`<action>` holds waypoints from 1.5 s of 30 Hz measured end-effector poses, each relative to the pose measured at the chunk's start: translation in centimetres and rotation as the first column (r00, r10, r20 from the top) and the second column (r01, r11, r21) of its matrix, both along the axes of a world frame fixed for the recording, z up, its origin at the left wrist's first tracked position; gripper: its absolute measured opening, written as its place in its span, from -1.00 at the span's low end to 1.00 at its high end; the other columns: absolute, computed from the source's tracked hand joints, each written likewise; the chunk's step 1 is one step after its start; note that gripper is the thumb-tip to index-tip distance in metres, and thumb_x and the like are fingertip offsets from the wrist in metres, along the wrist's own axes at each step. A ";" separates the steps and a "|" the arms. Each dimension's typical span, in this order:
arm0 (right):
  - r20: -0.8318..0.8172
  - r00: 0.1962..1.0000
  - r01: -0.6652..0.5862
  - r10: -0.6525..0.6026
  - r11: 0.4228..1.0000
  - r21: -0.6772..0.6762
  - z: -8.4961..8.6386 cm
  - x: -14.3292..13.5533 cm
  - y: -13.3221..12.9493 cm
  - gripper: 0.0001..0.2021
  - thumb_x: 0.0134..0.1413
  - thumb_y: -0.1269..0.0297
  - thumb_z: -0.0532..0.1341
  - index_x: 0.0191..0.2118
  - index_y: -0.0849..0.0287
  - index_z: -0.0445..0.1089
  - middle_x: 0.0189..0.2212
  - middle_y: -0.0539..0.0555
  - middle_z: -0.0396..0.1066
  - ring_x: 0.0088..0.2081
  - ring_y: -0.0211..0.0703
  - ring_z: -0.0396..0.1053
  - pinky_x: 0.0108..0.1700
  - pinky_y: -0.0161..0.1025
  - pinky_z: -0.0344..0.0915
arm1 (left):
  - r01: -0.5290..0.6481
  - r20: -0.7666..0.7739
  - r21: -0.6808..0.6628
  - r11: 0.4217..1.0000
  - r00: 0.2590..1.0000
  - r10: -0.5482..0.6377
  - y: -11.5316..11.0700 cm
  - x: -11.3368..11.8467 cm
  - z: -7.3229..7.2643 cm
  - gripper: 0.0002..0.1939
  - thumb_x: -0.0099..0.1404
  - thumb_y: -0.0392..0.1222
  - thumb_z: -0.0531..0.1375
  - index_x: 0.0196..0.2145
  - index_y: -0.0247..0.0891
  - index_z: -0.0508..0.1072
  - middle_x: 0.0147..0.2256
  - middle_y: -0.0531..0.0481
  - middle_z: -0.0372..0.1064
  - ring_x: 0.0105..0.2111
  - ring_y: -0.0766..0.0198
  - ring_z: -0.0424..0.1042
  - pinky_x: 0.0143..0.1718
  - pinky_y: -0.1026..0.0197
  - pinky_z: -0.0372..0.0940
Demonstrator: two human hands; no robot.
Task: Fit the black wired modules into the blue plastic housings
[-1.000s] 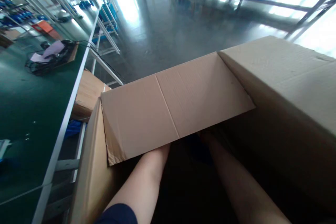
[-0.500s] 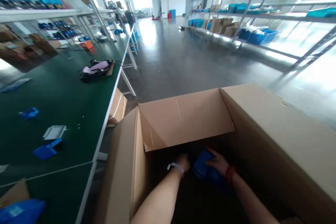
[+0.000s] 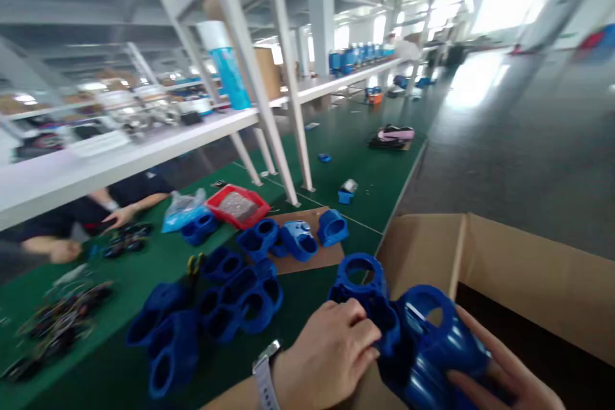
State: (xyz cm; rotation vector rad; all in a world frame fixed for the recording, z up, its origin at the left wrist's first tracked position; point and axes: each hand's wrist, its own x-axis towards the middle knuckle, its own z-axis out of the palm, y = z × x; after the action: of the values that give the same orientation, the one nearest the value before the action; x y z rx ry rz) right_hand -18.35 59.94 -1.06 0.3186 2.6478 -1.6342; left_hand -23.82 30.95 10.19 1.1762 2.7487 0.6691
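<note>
My left hand (image 3: 331,349), a watch on its wrist, is closed on a blue plastic housing (image 3: 359,278) with a round opening at its top. In my right hand (image 3: 504,365) is another glossy blue plastic housing (image 3: 427,349), its fingers wrapped round the right side. The two housings are side by side and appear to touch, over the near edge of a cardboard box (image 3: 427,250). Several similar blue housings (image 3: 247,298) lie on the green table (image 3: 379,173) left of my hands, some of them on a flat cardboard piece (image 3: 312,261).
A red tray (image 3: 239,205) of small parts stands beyond the housings. White shelf posts (image 3: 283,77) rise from the table, and a spray can (image 3: 225,67) stands on the shelf. Across the table are another person's hands (image 3: 120,216) near dark parts. Cable bundles (image 3: 62,327) lie at left.
My view has swung left toward the table. Both hands have come up out of the box's dark inside, and each now holds a blue housing near the table edge.
</note>
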 end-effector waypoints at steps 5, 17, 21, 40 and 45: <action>-0.291 0.723 -0.515 0.627 0.769 0.379 5.7 -8.1 -20.0 -0.41 0.14 0.04 0.13 0.27 0.02 0.09 -0.59 -0.08 0.37 -0.52 -0.16 0.41 -0.41 -0.26 0.37 | -0.521 -0.099 -0.190 0.832 0.853 0.512 -16.8 6.2 -1.5 -0.93 0.37 -0.27 0.08 -0.21 -0.17 0.35 -0.20 0.04 0.30 -0.25 0.26 0.34 -0.20 0.18 0.23; -0.245 0.309 -0.593 0.919 0.388 0.706 2.6 -11.1 -38.0 -0.23 0.10 0.30 0.17 0.36 0.11 -0.22 0.17 0.21 0.21 0.10 0.07 0.28 0.10 0.02 0.25 | -0.786 -0.348 -0.309 0.535 0.617 0.706 -31.0 10.2 -10.0 -0.86 0.33 -0.24 0.13 -0.16 -0.26 0.41 -0.19 -0.08 0.34 -0.26 0.14 0.43 -0.23 0.12 0.32; -0.003 0.268 -0.588 0.963 0.166 0.792 -0.4 -4.3 -27.7 -0.27 0.07 0.18 0.21 0.33 0.07 -0.07 0.29 0.19 0.00 0.26 0.15 0.01 0.23 0.23 -0.01 | -0.776 -0.411 -0.172 0.607 0.616 0.672 -28.0 9.5 -9.7 -0.67 0.34 -0.25 0.11 0.05 -0.31 0.31 0.00 -0.21 0.27 0.03 -0.02 0.28 0.07 -0.08 0.17; 0.378 0.913 -0.405 0.156 0.473 0.782 -9.1 26.3 0.9 -0.56 0.05 0.37 0.02 0.06 0.25 0.35 -0.11 0.25 0.47 -0.14 0.15 0.45 -0.11 0.04 0.37 | 0.285 0.431 0.177 0.942 0.838 -0.335 6.5 15.6 -23.9 0.17 -0.04 -0.19 0.32 0.31 -0.58 -0.33 0.32 -0.43 -0.36 0.31 -0.09 -0.21 0.31 0.02 -0.13; 0.326 0.945 -0.281 0.036 0.600 0.749 -11.5 34.1 4.2 -0.56 0.14 0.28 -0.03 0.09 0.11 0.36 -0.04 0.18 0.44 -0.10 0.12 0.45 -0.09 0.01 0.39 | 0.439 0.278 0.206 0.875 0.831 -0.482 9.5 20.6 -25.2 0.06 0.00 -0.33 0.17 0.31 -0.57 -0.38 0.31 -0.44 -0.30 0.29 -0.07 -0.10 0.27 0.07 0.01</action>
State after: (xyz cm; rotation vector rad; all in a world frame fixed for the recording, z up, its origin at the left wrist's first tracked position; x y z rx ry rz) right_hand 15.79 64.10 -12.54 0.2627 2.8665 -0.2204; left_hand -3.18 40.40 -14.99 1.5277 2.0635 0.8929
